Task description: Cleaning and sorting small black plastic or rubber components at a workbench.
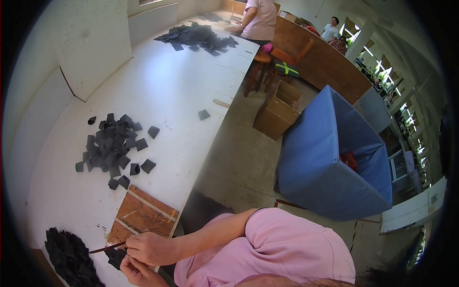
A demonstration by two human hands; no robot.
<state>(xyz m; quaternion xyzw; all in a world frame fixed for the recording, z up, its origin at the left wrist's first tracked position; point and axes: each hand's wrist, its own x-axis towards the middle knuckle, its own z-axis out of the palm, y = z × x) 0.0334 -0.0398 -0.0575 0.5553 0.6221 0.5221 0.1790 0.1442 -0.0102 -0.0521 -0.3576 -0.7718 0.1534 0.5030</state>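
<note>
My right hand is closed around a thin dark reddish-brown stick, its far tip pointing left over the table. Just below it, my left hand has its fingers curled at the edge of a small black fabric piece, apparently pinching it; the fingertips are partly hidden. A dense stack of black pieces stands left of the stick's tip. Beyond my hands lies a brown board with pale strips and smears. Past it, small folded black pieces are loosely heaped.
The long white table runs along the wall and carries another black heap at its far end. A person in pink works there. Right of the table stand a cardboard box, stools and a large blue fabric-covered bin.
</note>
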